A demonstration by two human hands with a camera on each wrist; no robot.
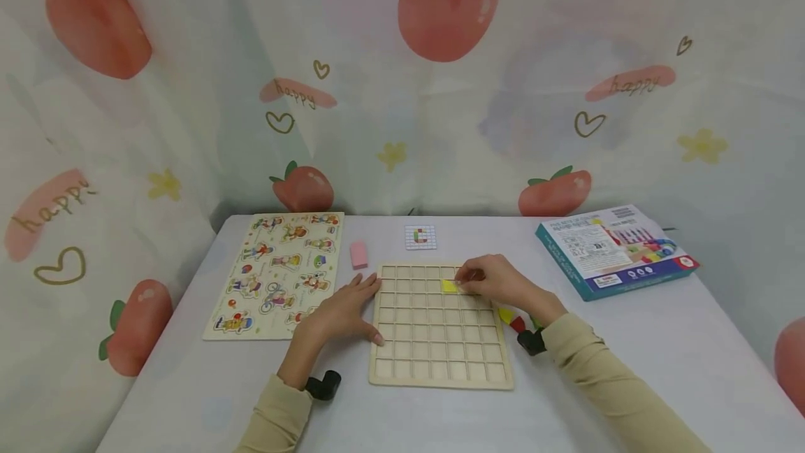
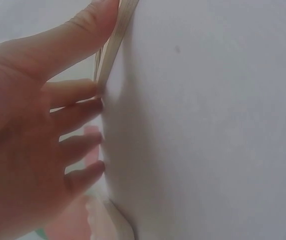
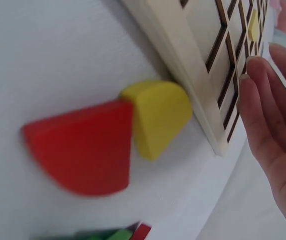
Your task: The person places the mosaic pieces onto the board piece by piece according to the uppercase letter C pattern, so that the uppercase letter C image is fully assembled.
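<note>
A wooden grid board (image 1: 411,333) lies on the table with a yellow piece (image 1: 449,286) in one of its upper cells. My right hand (image 1: 503,284) is over the board's upper right part, fingertips close beside that piece. In the right wrist view, the thumb and bent fingers (image 3: 263,100) stand a little apart with nothing visible between them, and the yellow piece (image 3: 253,26) sits beyond them. My left hand (image 1: 339,313) rests at the board's left edge, fingers spread and thumb against the rim, as the left wrist view also shows.
A red quarter-round block (image 3: 85,147) and a yellow one (image 3: 160,115) lie right of the board, near green and red pieces (image 3: 120,234). Behind the board are a pattern card (image 1: 420,237) and a pink block (image 1: 358,255). A picture board (image 1: 283,278) lies left, a box (image 1: 616,250) right.
</note>
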